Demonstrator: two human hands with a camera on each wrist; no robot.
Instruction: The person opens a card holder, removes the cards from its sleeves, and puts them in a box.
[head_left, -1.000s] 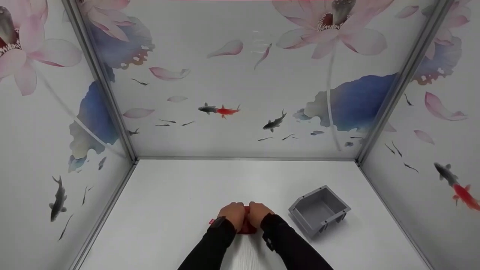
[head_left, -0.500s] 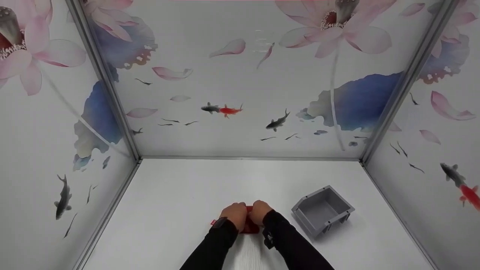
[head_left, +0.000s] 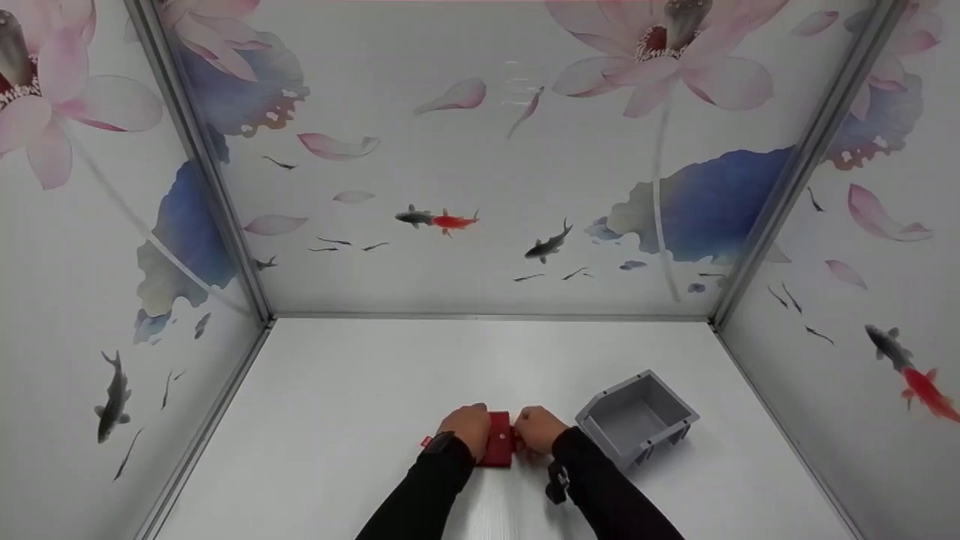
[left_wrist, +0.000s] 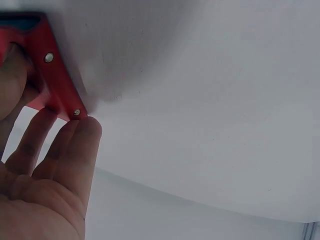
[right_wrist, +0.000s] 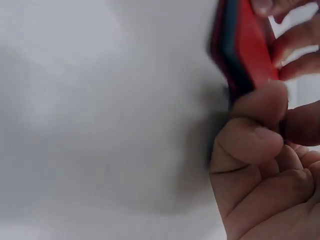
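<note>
A red snap-button pouch (head_left: 500, 442) lies between the two hands in the head view. My left hand (head_left: 469, 427) grips its left side. In the left wrist view, the thumb lies on the front of the pouch (left_wrist: 56, 82), its fingers reach behind, and two metal snaps and a dark blue lining show. My right hand (head_left: 538, 429) is at the right edge, fingers curled. In the right wrist view, the thumb and forefinger of the right hand (right_wrist: 260, 145) pinch together at the lower corner of the pouch (right_wrist: 252, 50), hiding what lies between them; the left fingers show behind.
An angular grey bin (head_left: 637, 420) stands on the white table (head_left: 360, 375), close to the right forearm. Printed panels with grey metal frames enclose the table at the back, left and right. A small red tag (head_left: 426, 441) shows beside the left wrist.
My right hand has moved to the right, away from the left hand, so more of the pouch's front shows. The left hand keeps its hold; the bin stays put.
</note>
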